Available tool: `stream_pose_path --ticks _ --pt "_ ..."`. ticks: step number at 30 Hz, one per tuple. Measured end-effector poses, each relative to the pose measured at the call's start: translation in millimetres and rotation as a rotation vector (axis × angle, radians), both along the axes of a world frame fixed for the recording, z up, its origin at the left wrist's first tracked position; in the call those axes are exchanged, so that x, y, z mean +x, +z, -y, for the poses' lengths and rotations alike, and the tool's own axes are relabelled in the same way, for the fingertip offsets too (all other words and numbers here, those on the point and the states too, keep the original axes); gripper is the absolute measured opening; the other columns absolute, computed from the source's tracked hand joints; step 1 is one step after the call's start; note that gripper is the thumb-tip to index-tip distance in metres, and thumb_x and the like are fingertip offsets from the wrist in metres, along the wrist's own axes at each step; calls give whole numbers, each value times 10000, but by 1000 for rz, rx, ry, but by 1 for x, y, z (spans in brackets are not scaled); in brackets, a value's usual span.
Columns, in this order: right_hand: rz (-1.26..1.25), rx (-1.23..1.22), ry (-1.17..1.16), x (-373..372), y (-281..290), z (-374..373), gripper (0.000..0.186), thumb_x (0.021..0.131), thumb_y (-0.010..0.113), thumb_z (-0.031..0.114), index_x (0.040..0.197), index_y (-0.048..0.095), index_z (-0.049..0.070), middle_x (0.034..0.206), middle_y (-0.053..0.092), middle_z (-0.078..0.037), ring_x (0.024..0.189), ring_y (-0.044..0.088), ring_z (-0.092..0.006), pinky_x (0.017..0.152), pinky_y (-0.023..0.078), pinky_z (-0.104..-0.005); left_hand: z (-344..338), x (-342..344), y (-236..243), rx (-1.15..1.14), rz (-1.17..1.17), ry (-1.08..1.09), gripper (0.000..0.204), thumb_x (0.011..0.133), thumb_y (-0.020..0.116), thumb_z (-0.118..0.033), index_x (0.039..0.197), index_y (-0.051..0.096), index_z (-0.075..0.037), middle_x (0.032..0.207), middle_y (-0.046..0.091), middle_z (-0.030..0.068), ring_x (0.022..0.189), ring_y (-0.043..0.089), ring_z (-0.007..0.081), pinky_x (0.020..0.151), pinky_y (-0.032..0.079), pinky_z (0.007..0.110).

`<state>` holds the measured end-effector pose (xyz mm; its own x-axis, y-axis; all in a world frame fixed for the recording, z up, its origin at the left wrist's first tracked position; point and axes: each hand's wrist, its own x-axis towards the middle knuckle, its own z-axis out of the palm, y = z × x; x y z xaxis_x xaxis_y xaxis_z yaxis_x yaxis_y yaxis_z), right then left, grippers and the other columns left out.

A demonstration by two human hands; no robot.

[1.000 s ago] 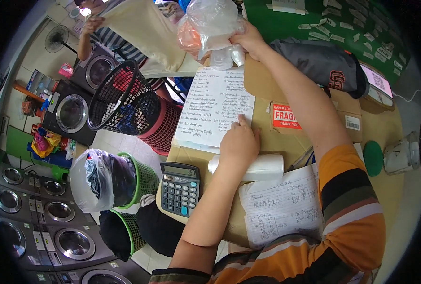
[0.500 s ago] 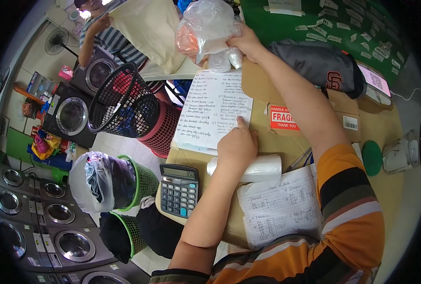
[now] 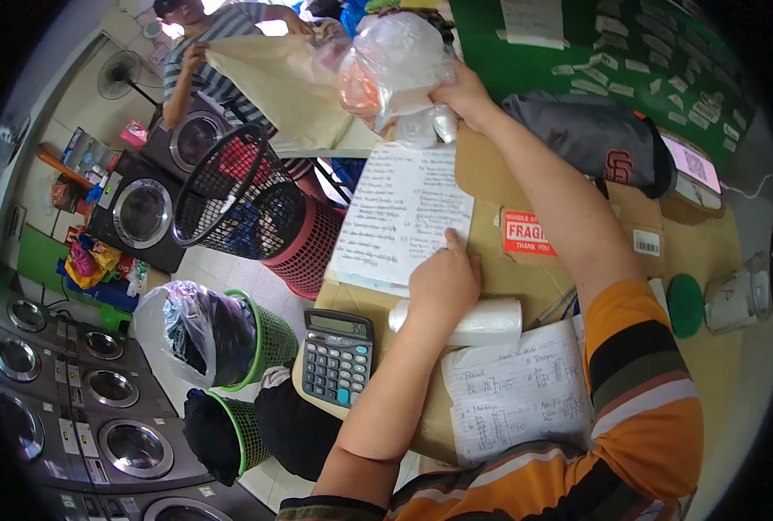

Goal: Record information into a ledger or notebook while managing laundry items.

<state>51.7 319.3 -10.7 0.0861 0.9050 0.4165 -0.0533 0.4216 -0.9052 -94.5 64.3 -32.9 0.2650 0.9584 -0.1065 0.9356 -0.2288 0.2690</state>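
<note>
Scene was bright; light blew out white behind the person in the grey striped shirt [image 3: 227,59]. Crumpled translucent plastic bag [image 3: 397,59] glared. Writing on the white handwritten paper sheet [image 3: 395,217] blurred. Fisheye bent edges, blacked corners.

Bag [image 3: 395,65] in way beyond list [image 3: 386,213]

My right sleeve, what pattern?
Your right sleeve has stripes, including orange and black, seen best in the head view.

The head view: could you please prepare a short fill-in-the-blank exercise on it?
The left hand points at the paper list with its index ____.
The right hand touches a bag made of clear ____.
The round lid near the clear jar is coloured ____.
In the picture, the calculator lies to the ____ of the whitish roll.

Missing words: finger; plastic; green; left.
</note>
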Motion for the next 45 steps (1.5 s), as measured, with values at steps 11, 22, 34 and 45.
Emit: stream_pose_path --ticks 11,22,34,45 --pt "-40 -40 11 0 -5 7 694 644 657 -133 1308 533 26 1075 638 -81 945 607 -178 833 499 -299 -1 2 23 297 636 -23 578 940 623 -189 1422 387 26 765 617 132 642 595 277 601 485 386" --pt "1 -35 -12 1 0 3 700 638 698 -105 1308 543 27 1118 652 -92 955 630 -189 851 515 -305 -8 -9 22 1347 942 -237 959 758 726 65 1507 202 -224 1186 355 128 891 442 202 607 440 273" --pt "-31 -11 -14 2 7 23 655 644 701 -69 1277 565 27 1100 650 -94 993 616 -200 880 495 -307 4 2 29 808 556 -170 544 835 718 -136 1328 512 -33 1228 494 200 1057 501 340 917 411 442" --pt "-13 -6 16 1 -4 3 713 654 702 -62 1339 529 38 1125 643 -91 997 610 -194 890 491 -309 4 7 -4 465 328 -132 589 917 630 -253 1402 421 7 1229 515 233 1110 523 400 922 446 483"
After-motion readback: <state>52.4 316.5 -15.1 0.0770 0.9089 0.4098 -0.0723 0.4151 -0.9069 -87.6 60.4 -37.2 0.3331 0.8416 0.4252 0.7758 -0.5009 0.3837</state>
